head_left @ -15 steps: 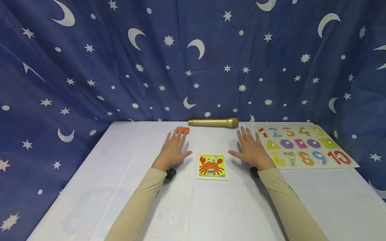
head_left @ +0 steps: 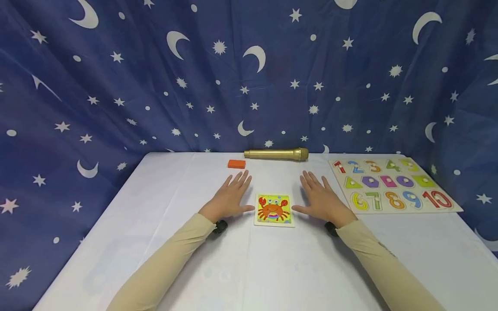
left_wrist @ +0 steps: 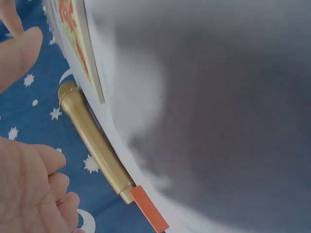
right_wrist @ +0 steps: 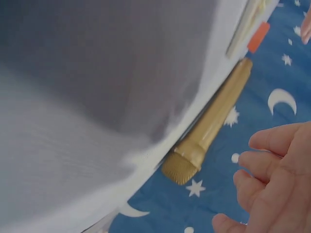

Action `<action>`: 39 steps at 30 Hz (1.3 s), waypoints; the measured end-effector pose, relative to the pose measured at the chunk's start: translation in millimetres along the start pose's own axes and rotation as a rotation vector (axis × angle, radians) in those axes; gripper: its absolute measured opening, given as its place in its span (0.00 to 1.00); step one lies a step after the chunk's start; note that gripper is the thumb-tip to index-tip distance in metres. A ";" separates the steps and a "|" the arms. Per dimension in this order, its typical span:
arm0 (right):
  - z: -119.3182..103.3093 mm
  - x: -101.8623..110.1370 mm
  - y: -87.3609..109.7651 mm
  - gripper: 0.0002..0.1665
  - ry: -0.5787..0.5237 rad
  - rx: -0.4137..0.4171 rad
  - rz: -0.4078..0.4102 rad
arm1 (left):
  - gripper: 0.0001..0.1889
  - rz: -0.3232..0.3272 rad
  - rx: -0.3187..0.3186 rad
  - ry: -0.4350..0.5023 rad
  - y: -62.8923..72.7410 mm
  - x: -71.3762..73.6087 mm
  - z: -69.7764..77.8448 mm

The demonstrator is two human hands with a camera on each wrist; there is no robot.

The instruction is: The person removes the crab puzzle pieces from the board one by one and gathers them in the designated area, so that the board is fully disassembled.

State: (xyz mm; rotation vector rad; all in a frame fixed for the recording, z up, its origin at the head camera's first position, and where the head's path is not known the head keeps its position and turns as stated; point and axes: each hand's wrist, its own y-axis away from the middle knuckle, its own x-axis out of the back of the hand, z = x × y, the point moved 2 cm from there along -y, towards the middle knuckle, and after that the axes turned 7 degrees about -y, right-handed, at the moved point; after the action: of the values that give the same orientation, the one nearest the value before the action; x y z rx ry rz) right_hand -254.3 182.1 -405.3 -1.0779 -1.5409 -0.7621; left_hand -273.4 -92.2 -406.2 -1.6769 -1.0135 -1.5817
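Note:
Between the two hands lies a small square crab puzzle [head_left: 274,210] in a pale wooden frame, flat on the white table. My left hand [head_left: 229,197] is spread to its left, thumb pointing at the puzzle's edge; whether it touches, I cannot tell. On the other side my right hand [head_left: 322,198] has its fingers straight, its thumb tip just short of the frame. Neither hand holds anything. Both wrist views show bare palms, the left hand [left_wrist: 31,187] and the right hand [right_wrist: 279,174], with fingers extended.
A gold microphone [head_left: 276,154] lies along the table's far edge, with an orange block [head_left: 236,164] just left of it. At the right, a wooden number and shape board [head_left: 393,185] reaches the table's edge. A blue star-patterned cloth [head_left: 218,99] hangs behind.
Both hands have drawn inward, closer to the puzzle. The left hand has shifted right, uncovering the orange block. The head view has tilted slightly.

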 end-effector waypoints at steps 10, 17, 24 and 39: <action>-9.5 -5.0 15.6 0.62 0.034 0.103 -0.077 | 0.53 -0.110 -0.123 0.033 6.9 -2.1 7.1; -15.8 -6.3 13.0 0.62 0.059 0.150 -0.192 | 0.50 -0.175 -0.179 0.094 4.7 -4.4 10.9; -18.6 -12.3 8.1 0.61 0.057 0.162 -0.280 | 0.48 -0.205 -0.196 0.133 -0.9 -7.4 10.9; -13.4 -8.6 -1.1 0.64 0.000 0.127 -0.350 | 0.47 -0.220 -0.215 0.098 -6.9 -6.0 8.2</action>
State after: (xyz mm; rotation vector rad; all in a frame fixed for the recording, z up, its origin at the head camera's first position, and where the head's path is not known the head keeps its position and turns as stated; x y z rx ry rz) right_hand -249.7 167.7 -410.4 -0.7230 -1.7777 -0.8853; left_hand -275.0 -82.5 -413.4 -1.6521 -1.0372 -1.9564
